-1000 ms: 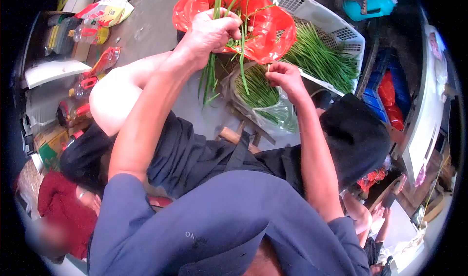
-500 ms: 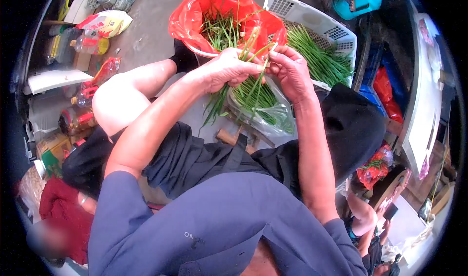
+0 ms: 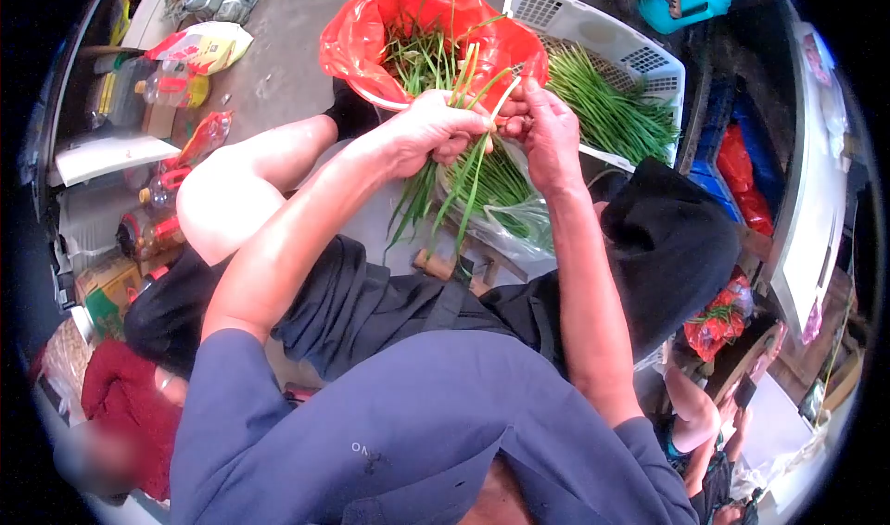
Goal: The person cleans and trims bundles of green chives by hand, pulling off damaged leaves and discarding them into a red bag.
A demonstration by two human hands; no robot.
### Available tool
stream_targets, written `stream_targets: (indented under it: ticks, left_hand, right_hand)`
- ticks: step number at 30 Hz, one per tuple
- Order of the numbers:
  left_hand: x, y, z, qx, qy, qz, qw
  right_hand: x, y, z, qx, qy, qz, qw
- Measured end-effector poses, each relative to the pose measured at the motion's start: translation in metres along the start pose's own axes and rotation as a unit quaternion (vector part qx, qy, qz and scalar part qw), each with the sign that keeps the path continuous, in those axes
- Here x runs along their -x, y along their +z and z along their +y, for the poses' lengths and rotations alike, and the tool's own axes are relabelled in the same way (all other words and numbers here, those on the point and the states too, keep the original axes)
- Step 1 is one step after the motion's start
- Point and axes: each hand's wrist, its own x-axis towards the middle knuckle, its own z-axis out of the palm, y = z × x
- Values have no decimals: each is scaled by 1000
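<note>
My left hand (image 3: pixel 434 134) is closed around a small bunch of chives (image 3: pixel 475 180). Their pale ends point up and away from me, and the long green leaves hang down below the fingers. Close beside it, my right hand (image 3: pixel 545 128) has its fingers pinched together at the pale end of a stalk; the exact contact is partly hidden. Under both hands, more chives lie in a clear plastic bag (image 3: pixel 533 221). Just beyond the hands stands a container lined with a red plastic bag (image 3: pixel 348 43), holding loose green and withered leaves.
A white plastic basket (image 3: pixel 593 26) with neatly laid green stalks (image 3: pixel 607 103) stands at the far right. A teal jug (image 3: pixel 691 1) is behind it. Bottles (image 3: pixel 171 89) and packages line the left side. Other people sit at the lower left and lower right.
My right hand has turned and shifted slightly left, its fingers more curled. The held chives have spread a little, and one pale stalk now stands between the hands.
</note>
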Motion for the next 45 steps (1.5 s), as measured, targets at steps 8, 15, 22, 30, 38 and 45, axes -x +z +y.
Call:
stream_targets:
  ticks: [8,15,22,30,38,45]
  left_hand:
    - [-4,-3,-5,-49,29,53,997]
    - [1,-6,4,-31,8,32,999]
    - [15,-19,38,16,122,26,992]
    - [34,-31,56,82,187,28,979]
    - [28,-38,56,127,234,121,956]
    - [27,-44,54,193,195,149,950]
  right_hand:
    - [0,11,12,227,-88,-3,970]
    - [-19,-12,22,135,-48,133,981]
    - [-26,-45,86,269,99,-8,958]
    - [-36,-79,180,481,147,-7,864]
    - [-57,-70,216,602,-16,15,798]
    - [-57,-41,207,645,-17,-27,764]
